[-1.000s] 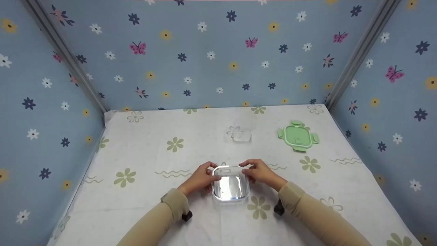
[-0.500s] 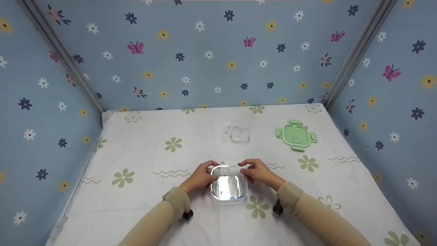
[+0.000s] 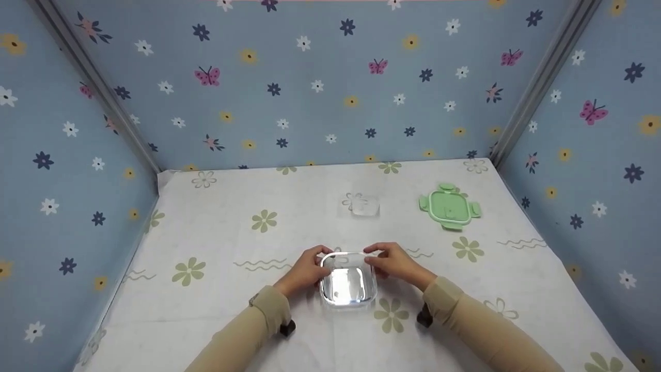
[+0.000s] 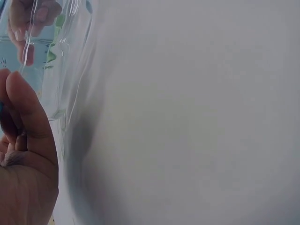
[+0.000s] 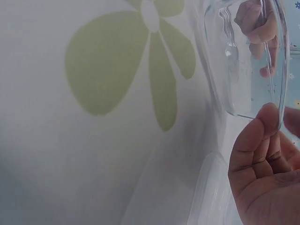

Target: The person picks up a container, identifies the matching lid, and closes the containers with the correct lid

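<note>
On floral tablecloth, blue-papered walls around; both hands' grip holds glass container.

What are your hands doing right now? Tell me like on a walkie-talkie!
Left hand and right hand both gripping the clear square glass container. Container up off the flowered tablecloth. Green square lid far right, nothing in the way.

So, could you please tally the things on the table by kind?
Clear glass containers: 2, one held, one farther back.
Green lids: 1.
Total: 3.
</note>
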A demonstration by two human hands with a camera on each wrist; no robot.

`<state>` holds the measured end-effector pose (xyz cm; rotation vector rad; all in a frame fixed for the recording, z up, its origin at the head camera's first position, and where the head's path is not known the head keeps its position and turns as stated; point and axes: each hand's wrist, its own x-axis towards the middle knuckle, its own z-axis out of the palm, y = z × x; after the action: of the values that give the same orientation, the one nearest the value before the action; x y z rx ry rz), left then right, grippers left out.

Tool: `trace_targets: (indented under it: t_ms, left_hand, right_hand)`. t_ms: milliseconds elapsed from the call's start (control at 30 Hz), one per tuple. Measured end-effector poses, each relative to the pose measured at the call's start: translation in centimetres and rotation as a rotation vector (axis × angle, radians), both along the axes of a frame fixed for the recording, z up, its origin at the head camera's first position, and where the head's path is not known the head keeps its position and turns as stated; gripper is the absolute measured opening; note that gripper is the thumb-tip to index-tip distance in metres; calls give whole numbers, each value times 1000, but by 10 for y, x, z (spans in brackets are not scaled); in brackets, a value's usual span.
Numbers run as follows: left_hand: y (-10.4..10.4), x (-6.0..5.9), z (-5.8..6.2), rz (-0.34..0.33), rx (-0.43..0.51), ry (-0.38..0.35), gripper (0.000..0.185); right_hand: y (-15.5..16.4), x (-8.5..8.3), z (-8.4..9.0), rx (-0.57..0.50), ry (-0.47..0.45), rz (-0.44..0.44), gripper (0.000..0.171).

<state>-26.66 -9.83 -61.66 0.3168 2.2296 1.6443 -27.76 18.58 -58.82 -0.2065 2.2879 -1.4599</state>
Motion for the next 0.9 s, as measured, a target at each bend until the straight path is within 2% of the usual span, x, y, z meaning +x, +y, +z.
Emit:
trace_targets:
  t_ms: [300, 467, 667, 900]
  left_hand:
    - [1, -1, -1, -3, -25, 20, 48]
    - [0, -2, -1, -3, -11, 15, 49]
    - [0, -4, 0, -11, -29, 2, 47]
    - [0, -1, 2, -11, -21, -5, 47]
  right_hand:
    - [16, -7, 11, 1, 27, -16, 44]
    - [26, -12, 19, 36, 44, -54, 45]
    - [40, -19, 25, 26, 91, -118, 45]
    - [56, -25, 32, 71, 118, -168, 43]
